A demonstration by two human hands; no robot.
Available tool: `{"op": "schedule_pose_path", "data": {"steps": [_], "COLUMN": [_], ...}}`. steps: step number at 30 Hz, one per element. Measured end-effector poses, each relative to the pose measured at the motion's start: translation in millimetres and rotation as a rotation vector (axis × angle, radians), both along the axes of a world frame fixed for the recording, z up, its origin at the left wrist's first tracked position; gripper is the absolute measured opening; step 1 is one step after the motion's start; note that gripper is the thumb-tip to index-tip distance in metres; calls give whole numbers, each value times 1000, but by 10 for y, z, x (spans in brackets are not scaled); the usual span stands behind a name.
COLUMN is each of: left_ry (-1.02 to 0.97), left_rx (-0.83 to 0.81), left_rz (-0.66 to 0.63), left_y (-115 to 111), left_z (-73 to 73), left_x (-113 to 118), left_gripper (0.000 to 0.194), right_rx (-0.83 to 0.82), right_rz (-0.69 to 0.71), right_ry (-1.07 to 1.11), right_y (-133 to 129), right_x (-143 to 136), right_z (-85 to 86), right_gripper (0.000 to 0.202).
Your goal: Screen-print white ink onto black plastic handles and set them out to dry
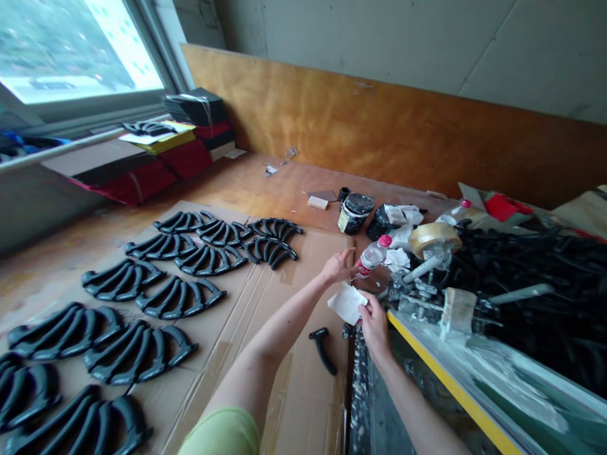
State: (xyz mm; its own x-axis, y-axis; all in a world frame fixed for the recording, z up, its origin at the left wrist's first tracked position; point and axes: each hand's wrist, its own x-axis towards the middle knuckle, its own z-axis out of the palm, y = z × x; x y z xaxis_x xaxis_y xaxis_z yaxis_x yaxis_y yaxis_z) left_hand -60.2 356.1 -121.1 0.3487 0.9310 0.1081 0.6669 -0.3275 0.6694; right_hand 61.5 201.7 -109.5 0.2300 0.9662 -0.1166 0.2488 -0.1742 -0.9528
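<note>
My right hand pinches a small white sheet of paper or cloth over the cardboard's right edge. Reaching forward, my left hand has its fingers apart right beside a clear plastic bottle with a red cap and red label; whether they touch it I cannot tell. Below the white sheet, one curved black handle-like part lies alone on the cardboard. To the left, many similar black curved parts are laid out in fanned groups.
Behind the bottle stand a black-lidded tub and a dark container topped with crumpled white paper. A tape roll lies to the right, before a heap of black parts. A yellow-edged frame borders my right arm.
</note>
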Motion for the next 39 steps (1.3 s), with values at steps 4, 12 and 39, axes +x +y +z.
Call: {"op": "schedule_pose_path", "data": {"steps": [4, 12, 39], "left_ry": [-311, -266, -181], "left_rx": [-76, -66, -201], "left_rz": [-13, 210, 466], "left_y": [67, 95, -3016], "left_z": [-60, 14, 426], "left_x": [606, 735, -1000], "left_gripper": [100, 39, 32], "right_rx": [-146, -240, -264], "right_rz": [-109, -108, 197], "right_ry": [416, 616, 599], "right_y": [-282, -628, -826], "right_x": [-4, 19, -250], "right_z": [74, 230, 416], "right_gripper": [36, 50, 45]}}
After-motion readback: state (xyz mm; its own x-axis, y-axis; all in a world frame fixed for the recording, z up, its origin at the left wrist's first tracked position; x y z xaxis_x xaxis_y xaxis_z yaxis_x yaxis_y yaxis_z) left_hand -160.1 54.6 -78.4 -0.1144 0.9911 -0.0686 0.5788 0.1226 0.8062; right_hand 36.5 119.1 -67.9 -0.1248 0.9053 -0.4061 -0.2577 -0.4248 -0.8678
